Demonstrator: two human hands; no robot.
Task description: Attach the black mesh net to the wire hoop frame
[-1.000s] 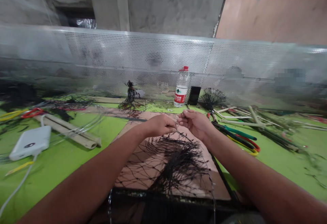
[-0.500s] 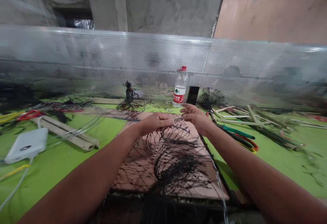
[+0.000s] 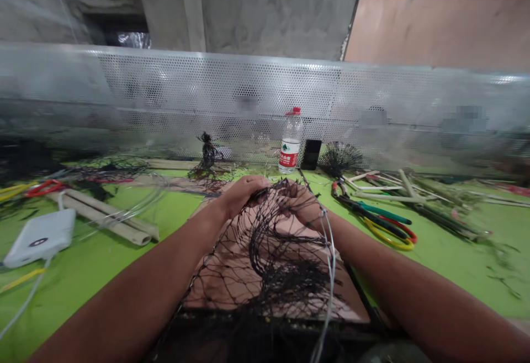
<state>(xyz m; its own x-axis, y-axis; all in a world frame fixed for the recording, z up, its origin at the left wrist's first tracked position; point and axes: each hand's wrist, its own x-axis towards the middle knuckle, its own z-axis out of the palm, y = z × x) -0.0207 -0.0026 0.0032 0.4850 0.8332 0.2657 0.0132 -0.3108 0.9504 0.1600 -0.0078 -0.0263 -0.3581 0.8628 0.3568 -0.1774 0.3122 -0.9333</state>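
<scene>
A black mesh net (image 3: 273, 252) hangs lifted between my two hands over a brown board (image 3: 232, 286) on the green table. My left hand (image 3: 240, 195) is closed on the net's upper edge. Just to its right, my right hand (image 3: 300, 206) sits behind the mesh with its fingers curled into it. A thin silvery wire (image 3: 330, 263) runs down the net's right side from my right hand. The net's loose black strands bunch up low near the board's front edge.
A water bottle (image 3: 290, 142) and a dark phone (image 3: 311, 154) stand by the perforated metal screen (image 3: 265, 103). Pliers with coloured handles (image 3: 381, 222) and sticks (image 3: 397, 186) lie to the right. A white power bank (image 3: 39, 236), tubes (image 3: 111, 222) and red scissors (image 3: 43, 187) lie left.
Both hands have moved forward and lifted the net, which now drapes over my right hand. The wire along the net's right side has come up into view.
</scene>
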